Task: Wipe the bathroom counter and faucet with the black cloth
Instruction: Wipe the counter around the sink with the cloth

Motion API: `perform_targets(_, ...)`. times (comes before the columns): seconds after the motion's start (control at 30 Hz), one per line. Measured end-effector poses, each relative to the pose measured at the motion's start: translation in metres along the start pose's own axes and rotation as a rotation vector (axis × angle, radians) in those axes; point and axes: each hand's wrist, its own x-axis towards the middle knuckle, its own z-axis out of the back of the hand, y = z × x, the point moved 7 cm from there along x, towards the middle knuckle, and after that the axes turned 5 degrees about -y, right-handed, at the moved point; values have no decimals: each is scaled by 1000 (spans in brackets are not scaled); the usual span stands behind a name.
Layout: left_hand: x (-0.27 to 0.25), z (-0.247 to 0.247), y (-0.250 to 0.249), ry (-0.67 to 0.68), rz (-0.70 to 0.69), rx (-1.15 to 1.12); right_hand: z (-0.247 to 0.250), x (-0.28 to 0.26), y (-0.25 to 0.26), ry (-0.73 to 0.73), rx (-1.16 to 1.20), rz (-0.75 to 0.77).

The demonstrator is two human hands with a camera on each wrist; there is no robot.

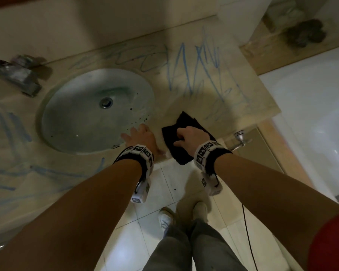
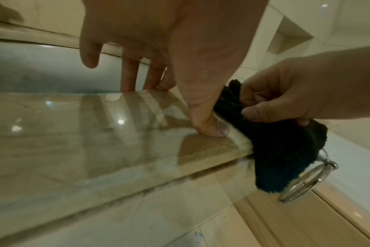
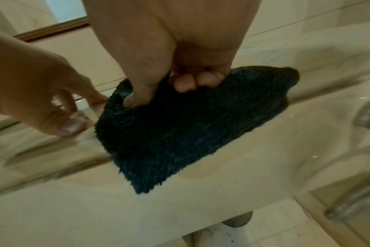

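The right hand [image 1: 187, 137] has thumb and curled fingers bunched into the black cloth [image 1: 181, 153], which lies on the counter [image 1: 233, 106] at its front edge, one corner hanging over. The left hand [image 1: 140, 134] rests flat with straight fingers beside the sink [image 1: 53, 106]. The cloth looks soft, light and limp, so a grip in its middle seems best. Its long axis runs front to back, toward the blue scribbles [image 1: 194, 71].

Looks like a home or hotel bathroom: polished beige stone counter [image 1: 186, 106] with an oval sink [image 1: 95, 111] sunk into it, a chrome faucet [image 1: 16, 75] at the back, glossy tile floor [image 1: 160, 188], a white bathtub [image 1: 311, 114] alongside and a chrome towel ring [image 2: 304, 182] under the counter edge.
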Motion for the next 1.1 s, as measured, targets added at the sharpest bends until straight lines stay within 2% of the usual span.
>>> perform_targets(0.17,-1,-2,2,-28,-6,-43,21,-1,-44,-114,62,-199)
perform_targets(0.3,0,-3,2,-37,-21,-38,25,1,-47,-106,25,-237)
perform_targets(0.4,1,-2,0,-33,-30,-27,19,-7,-34,-74,-17,-206)
perform_targets(0.57,4,-4,3,-37,-45,-36,-16,-19,10,83,-9,-20)
perform_targets(0.67,3,-7,4,-31,-66,-13,-17,-14,14,86,19,6)
perform_targets(0.87,3,-8,4,-64,-83,1,-10,-2,0,-11,110,-42)
perform_targets(1.03,4,-11,7,-63,-102,6,22,17,-38,-232,172,-238)
perform_targets(1.1,3,-11,6,-66,-97,7,33,21,-48,-274,185,-285)
